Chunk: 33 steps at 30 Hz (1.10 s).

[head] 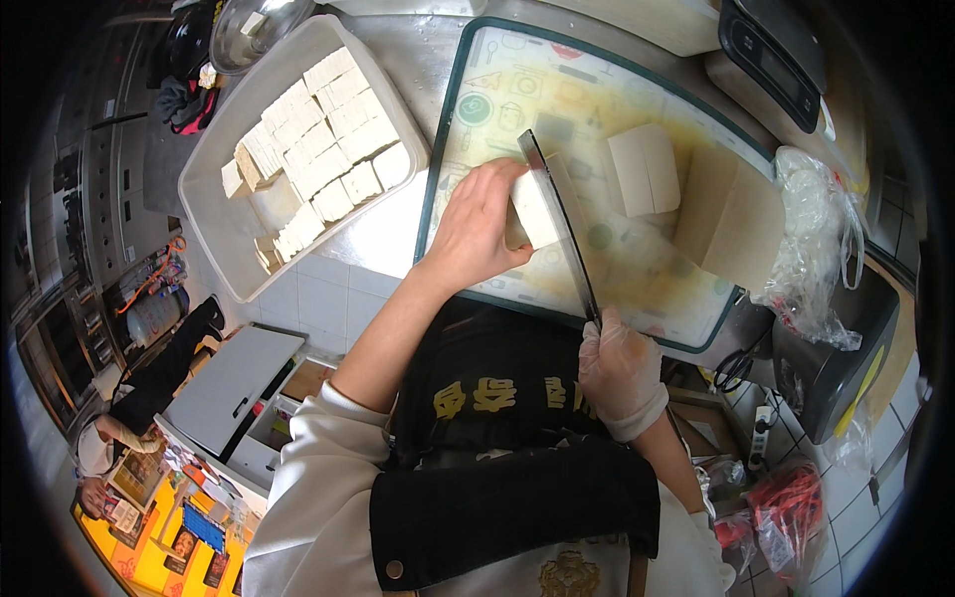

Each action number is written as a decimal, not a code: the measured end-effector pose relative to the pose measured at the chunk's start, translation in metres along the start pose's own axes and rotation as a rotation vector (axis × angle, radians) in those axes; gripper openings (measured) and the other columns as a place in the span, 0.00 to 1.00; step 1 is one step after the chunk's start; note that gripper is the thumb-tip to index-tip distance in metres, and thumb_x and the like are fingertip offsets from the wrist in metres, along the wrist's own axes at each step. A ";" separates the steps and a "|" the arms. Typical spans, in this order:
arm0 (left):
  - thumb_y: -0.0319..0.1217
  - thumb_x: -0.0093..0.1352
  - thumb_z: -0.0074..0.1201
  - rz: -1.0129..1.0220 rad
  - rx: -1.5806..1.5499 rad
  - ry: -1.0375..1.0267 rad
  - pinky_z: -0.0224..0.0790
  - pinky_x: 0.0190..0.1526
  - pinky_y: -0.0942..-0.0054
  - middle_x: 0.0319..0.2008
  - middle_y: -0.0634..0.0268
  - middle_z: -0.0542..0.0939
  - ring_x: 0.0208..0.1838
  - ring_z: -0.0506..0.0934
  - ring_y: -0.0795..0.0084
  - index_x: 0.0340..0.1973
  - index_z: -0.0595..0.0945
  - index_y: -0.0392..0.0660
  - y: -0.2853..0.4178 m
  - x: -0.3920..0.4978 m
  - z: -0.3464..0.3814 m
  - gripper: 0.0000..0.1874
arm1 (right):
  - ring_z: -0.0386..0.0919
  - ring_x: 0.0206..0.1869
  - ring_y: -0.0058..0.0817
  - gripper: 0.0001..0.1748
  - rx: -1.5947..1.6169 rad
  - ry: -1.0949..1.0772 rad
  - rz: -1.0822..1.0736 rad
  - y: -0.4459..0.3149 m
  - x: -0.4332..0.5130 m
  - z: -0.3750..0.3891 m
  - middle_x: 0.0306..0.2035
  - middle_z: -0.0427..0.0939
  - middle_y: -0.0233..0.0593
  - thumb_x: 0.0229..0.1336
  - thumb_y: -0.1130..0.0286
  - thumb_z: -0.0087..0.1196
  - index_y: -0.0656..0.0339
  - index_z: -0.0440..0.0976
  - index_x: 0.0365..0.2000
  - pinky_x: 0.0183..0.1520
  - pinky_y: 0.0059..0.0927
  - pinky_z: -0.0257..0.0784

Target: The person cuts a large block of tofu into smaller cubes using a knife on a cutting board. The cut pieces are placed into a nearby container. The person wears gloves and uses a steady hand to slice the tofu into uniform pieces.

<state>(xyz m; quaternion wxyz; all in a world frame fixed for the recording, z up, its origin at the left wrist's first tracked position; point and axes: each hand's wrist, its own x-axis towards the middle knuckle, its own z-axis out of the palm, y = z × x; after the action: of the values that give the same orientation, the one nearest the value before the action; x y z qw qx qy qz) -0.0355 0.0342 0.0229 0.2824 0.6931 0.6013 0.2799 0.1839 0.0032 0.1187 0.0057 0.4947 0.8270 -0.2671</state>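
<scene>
My bare left hand (485, 224) grips a pale block of what looks like tofu (535, 209) on a green-rimmed cutting board (477, 71). In my right hand (621, 373), which wears a clear plastic glove, is the handle of a long-bladed knife (558, 205). Its blade lies across the block, close to my left fingertips; how deep it sits is hidden. Behind the blade shows another pale face of tofu. Farther right on the board stand a smaller block with a split down it (643, 172) and a large block (731, 213).
A translucent plastic tub (201, 194) at the left holds many stacked pale pieces. Beyond it is a metal bowl (261, 37). A digital scale (776, 67) stands at the upper right, near a clear plastic bag (809, 239). At the lower left another person (112, 448) is visible.
</scene>
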 end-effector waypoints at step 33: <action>0.26 0.46 0.69 -0.104 -0.014 0.101 0.62 0.60 0.58 0.54 0.47 0.69 0.58 0.66 0.45 0.57 0.64 0.35 0.010 -0.001 0.020 0.44 | 0.77 0.23 0.49 0.15 -0.032 0.222 -0.032 0.037 0.016 0.045 0.20 0.76 0.51 0.57 0.69 0.53 0.71 0.74 0.40 0.28 0.45 0.73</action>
<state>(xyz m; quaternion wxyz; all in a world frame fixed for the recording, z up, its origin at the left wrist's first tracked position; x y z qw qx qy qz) -0.0144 0.0310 0.0167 0.2706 0.6442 0.6479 0.3034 0.1943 0.0101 0.0600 -0.0824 0.5078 0.8345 -0.1973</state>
